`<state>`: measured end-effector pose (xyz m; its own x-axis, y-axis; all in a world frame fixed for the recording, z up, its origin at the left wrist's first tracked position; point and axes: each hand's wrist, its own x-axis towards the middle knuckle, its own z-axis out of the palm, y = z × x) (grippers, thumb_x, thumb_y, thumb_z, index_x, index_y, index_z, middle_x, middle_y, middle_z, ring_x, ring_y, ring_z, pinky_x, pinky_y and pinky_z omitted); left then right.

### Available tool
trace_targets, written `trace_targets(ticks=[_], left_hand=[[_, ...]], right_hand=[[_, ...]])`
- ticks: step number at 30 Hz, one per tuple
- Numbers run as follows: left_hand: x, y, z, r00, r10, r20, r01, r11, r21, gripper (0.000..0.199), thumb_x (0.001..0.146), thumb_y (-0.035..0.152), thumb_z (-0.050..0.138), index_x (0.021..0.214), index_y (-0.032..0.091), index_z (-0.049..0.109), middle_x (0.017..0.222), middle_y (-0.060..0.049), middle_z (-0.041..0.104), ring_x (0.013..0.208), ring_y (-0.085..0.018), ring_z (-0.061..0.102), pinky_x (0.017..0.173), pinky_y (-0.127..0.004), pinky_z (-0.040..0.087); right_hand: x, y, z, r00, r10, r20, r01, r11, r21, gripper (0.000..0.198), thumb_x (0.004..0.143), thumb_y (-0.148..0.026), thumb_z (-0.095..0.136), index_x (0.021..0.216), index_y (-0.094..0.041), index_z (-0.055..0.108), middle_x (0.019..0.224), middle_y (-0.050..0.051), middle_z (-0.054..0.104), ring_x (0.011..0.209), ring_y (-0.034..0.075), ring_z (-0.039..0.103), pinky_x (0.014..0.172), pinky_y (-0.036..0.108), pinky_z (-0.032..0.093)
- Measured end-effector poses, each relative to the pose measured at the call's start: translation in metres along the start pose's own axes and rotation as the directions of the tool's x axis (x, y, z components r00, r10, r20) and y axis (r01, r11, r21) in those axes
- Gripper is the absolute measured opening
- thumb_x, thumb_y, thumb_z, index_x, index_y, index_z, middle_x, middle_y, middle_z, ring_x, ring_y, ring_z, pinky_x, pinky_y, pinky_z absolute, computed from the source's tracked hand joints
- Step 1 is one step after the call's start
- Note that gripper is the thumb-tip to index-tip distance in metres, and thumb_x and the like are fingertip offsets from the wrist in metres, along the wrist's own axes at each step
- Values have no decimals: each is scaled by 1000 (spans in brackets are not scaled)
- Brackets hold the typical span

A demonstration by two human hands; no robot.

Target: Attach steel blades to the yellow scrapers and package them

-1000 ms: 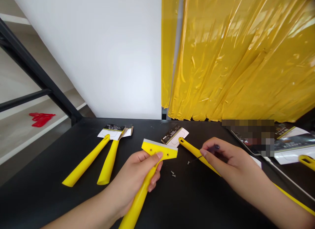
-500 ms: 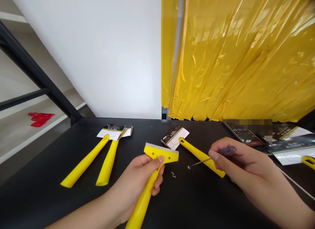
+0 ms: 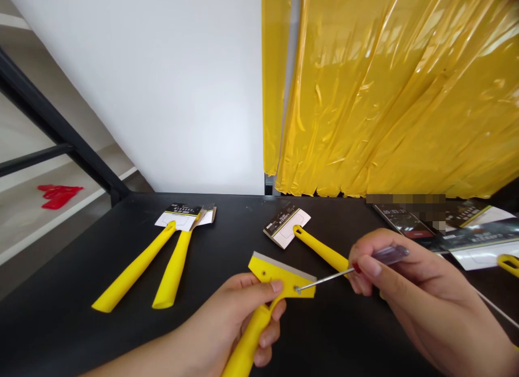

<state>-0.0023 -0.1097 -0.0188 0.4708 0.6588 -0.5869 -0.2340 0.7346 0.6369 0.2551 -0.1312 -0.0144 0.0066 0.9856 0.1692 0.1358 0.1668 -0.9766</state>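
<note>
My left hand (image 3: 251, 317) is closed round the neck of a yellow scraper (image 3: 279, 274), thumb on its flat head. A metal blade strip runs along the head's far edge, and two screw holes show, one on each side. My right hand (image 3: 409, 290) pinches a small screwdriver (image 3: 324, 279) with a dark, see-through handle. Its tip meets the head at the right-hand hole, where a small screw (image 3: 298, 289) sits. Behind my right hand lies another yellow scraper (image 3: 320, 247), its head in a card sleeve (image 3: 287, 225).
Two more sleeved scrapers (image 3: 130, 271) lie on the black table (image 3: 81, 247) at left. A phone (image 3: 401, 220) and further sleeved scrapers (image 3: 482, 242) are at right. Yellow plastic sheeting (image 3: 385, 96) and a white panel (image 3: 182, 85) stand behind. A red object (image 3: 60, 196) rests on a shelf.
The screwdriver, with a screw at its tip, has come from right of the scraper onto its right-hand hole. My left hand has shifted and tilted the scraper rightward, toward the screwdriver.
</note>
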Motion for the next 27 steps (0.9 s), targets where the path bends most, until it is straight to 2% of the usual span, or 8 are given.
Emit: trace_targets(ticks=[8,14,18,27], left_hand=[[-1,-1,2,999,-49,2,49,997,-53,24,93,30,72,79,21,55,70,1,64,47,-8,49,40,-19,35],[-3,1,2,996,-79,30,81,996,-43,26,100,30,64,77,20,55,66,3,59,43,-7,44,38,-18,33],[-3,4,3,994,-91,62,93,995,-25,30,101,30,60,74,18,57,65,2,58,43,-7,43,39,-18,36],[0,2,0,997,-7,78,7,1000,5,31,97,34,67,72,16,62,66,2,57,46,-8,44,39,-18,41]], right_hand=[[0,5,-2,1000,16,19,-16,1000,10,18,102,-44,66,93,-30,71,79,1,60,76,19,57,66,28,49],[-1,9,-2,999,8,45,-10,999,45,15,103,-41,65,96,-30,70,81,0,61,78,18,57,68,27,48],[-3,13,-5,999,16,47,-19,998,52,15,103,-42,64,96,-31,70,82,0,60,80,18,56,67,27,47],[-1,9,-5,999,26,47,-27,999,18,15,103,-42,65,96,-31,71,81,0,61,78,17,56,66,26,47]])
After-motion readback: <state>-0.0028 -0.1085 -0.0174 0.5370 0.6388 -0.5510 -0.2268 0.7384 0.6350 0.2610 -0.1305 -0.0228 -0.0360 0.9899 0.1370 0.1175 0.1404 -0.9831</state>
